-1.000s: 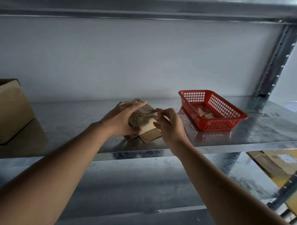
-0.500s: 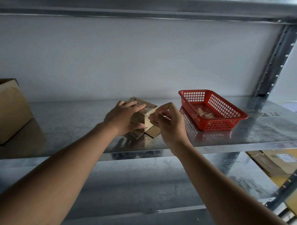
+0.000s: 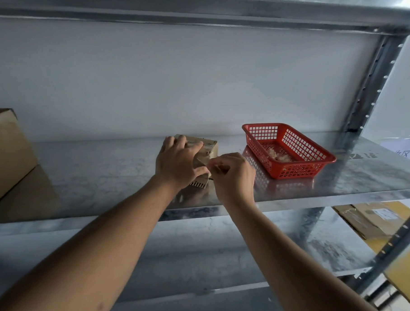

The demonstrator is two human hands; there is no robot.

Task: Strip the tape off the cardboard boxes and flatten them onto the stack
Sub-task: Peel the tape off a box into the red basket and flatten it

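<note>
Gripping the small box point(image 3: 205, 149) mid-shelf point(image 3: 106, 173), left hand point(image 3: 179, 164) curls over its top; right hand point(image 3: 230, 173) pinches tape point(image 3: 203, 160) at its near edge. Red basket point(image 3: 291, 170) sits right.

Red mesh basket point(image 3: 290, 149) on metal shelf point(image 3: 106, 173) — scraps inside.

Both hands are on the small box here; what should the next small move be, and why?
Probably pull the right hand back to peel the tape: it pinches at the small cardboard box while the left hand holds it on the metal shelf.
</note>
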